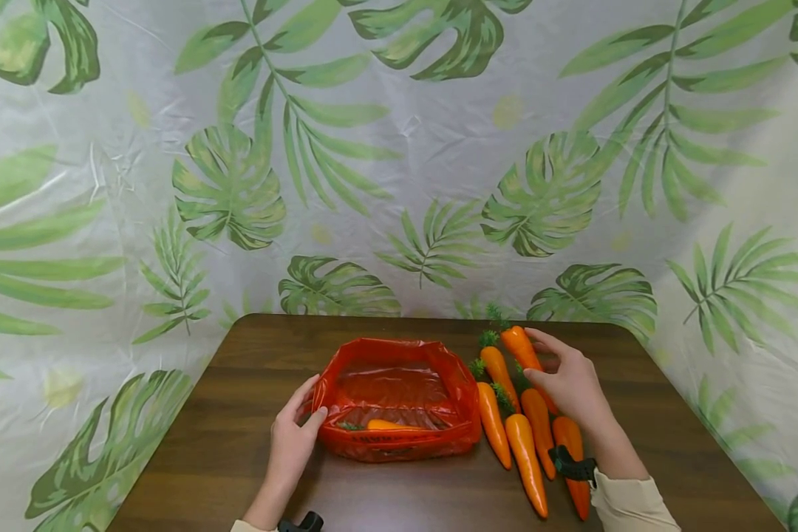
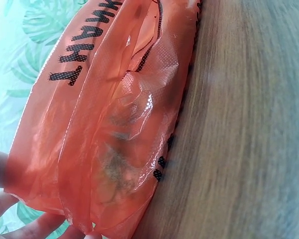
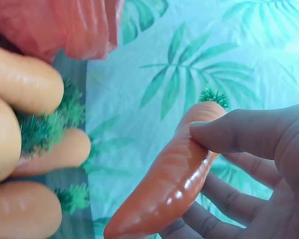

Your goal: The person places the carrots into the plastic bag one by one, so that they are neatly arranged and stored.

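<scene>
our right hand point(image 1: 572, 380) pinched carrot point(image 3: 164, 186) near thick top, at far end of loose carrots point(image 1: 526, 459), right of red bag point(image 1: 432, 446). our left hand point(image 1: 294, 432) gripped bag's left edge. we judged firm pinch, clearance over neighbours, and bag mouth held wide wisest.

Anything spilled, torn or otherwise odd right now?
Nothing stands out. The crinkled red plastic bag stands open with no visible tear; the long, shiny orange carrots beside it look undamaged where visible, and the right hand holds one carrot.
</scene>
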Motion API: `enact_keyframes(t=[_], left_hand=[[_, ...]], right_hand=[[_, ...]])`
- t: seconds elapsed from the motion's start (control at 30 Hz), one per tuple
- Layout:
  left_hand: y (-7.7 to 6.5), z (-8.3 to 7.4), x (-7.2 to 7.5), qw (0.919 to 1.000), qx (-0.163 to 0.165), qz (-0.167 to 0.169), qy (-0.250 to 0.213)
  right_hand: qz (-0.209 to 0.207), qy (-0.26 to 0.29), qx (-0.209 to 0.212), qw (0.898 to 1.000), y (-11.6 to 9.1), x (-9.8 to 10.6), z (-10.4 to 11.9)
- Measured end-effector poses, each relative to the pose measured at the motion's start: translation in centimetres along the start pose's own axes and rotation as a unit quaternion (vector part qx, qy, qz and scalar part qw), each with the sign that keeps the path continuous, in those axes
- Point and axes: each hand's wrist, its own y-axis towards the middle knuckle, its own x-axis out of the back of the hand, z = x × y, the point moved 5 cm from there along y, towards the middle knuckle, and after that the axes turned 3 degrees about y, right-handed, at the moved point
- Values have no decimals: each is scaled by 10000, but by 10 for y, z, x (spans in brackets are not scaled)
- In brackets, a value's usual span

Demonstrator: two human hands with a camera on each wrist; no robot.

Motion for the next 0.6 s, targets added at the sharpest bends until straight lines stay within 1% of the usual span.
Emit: enact_keyframes(t=[0.17, 0.37, 0.6], left_hand=[[0, 1, 0, 10000, 13, 9, -3], [-1, 0, 0, 10000, 22, 32, -31], [-1, 0, 0, 10000, 46, 47, -54]], right_hand=[[129, -43, 22, 9999, 4, -11, 10], [298, 49, -23, 9995, 9, -27, 23], [353, 183, 156, 9991, 16, -42, 36]])
